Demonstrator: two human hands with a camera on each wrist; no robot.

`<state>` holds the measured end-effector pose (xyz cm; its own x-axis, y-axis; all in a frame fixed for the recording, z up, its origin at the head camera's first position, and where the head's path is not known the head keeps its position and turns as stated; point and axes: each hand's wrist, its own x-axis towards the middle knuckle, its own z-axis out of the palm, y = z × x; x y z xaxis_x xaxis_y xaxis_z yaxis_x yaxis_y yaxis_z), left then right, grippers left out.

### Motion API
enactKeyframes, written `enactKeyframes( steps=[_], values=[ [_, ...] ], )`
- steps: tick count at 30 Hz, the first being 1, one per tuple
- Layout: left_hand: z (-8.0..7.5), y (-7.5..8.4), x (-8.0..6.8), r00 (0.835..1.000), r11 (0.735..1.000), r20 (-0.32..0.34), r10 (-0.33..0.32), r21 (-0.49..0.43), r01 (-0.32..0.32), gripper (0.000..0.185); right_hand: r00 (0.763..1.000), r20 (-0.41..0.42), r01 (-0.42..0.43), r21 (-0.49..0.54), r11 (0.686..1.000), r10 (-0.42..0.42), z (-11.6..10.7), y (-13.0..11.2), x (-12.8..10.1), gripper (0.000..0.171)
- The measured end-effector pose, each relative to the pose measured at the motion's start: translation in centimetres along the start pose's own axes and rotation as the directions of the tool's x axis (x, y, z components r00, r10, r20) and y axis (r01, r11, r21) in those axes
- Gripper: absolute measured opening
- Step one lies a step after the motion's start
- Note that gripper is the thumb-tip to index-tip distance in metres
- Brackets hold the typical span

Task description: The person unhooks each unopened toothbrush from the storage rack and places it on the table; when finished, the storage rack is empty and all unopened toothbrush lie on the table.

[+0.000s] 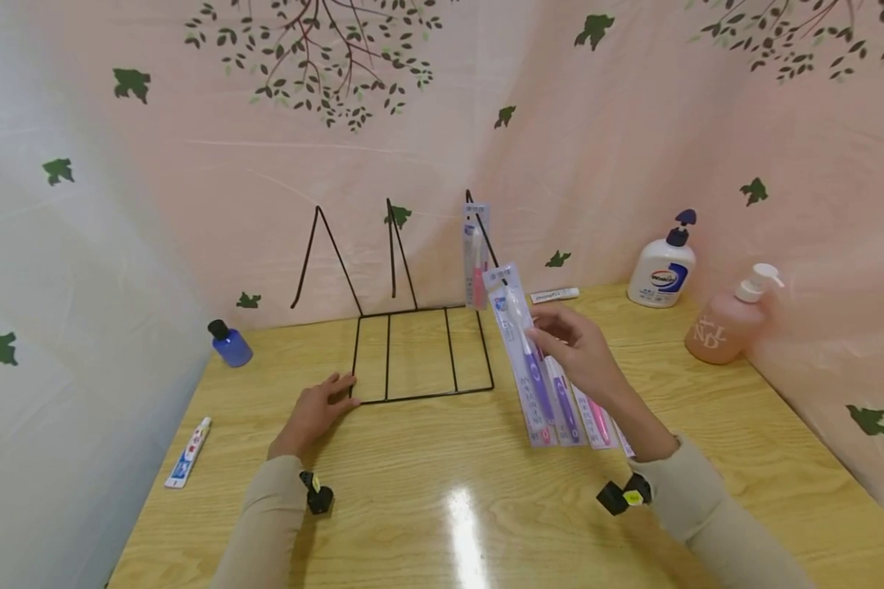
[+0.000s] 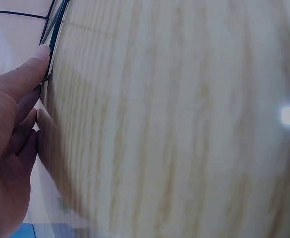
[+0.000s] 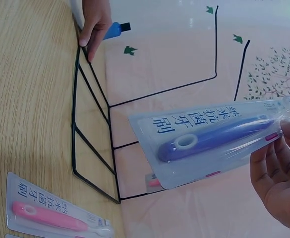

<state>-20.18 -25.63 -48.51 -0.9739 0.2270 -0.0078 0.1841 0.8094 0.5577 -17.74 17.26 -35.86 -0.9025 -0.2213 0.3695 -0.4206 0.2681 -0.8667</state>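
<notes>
Right hand (image 1: 578, 352) pinches purple toothbrush pack (image 1: 523, 360) aloft; left hand (image 1: 317, 413), fingers straight, presses rack (image 1: 420, 356) corner.

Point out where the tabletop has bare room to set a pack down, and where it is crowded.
Bare: the near table between both sleeves, and the stretch between the toothpaste tube and the left hand. Crowded: beside the right hand, where toothbrush packs fan out, and the far-right corner holding two pump bottles.

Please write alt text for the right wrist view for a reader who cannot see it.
The right hand holds a packaged purple toothbrush in the air above a black wire rack on a wooden table. The left hand touches the rack's far corner, and a packaged pink toothbrush lies on the table.
</notes>
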Motion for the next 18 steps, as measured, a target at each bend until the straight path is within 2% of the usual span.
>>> enactKeyframes(
  steps=[10, 18],
  values=[
    [0.0, 0.0, -0.1, 1.000, 1.000, -0.001, 0.001, -0.005, -0.001, 0.054, 1.000, -0.026, 0.000, 0.000, 1.000, 0.000, -0.6, -0.7, -1.1, 0.028],
    [0.0, -0.2, 0.0, 1.000, 1.000, -0.008, 0.019, 0.002, -0.019, 0.055, 0.992, -0.110, -0.070, -0.033, 0.997, 0.066, -3.4, 0.7, -2.7, 0.035]
  ],
)
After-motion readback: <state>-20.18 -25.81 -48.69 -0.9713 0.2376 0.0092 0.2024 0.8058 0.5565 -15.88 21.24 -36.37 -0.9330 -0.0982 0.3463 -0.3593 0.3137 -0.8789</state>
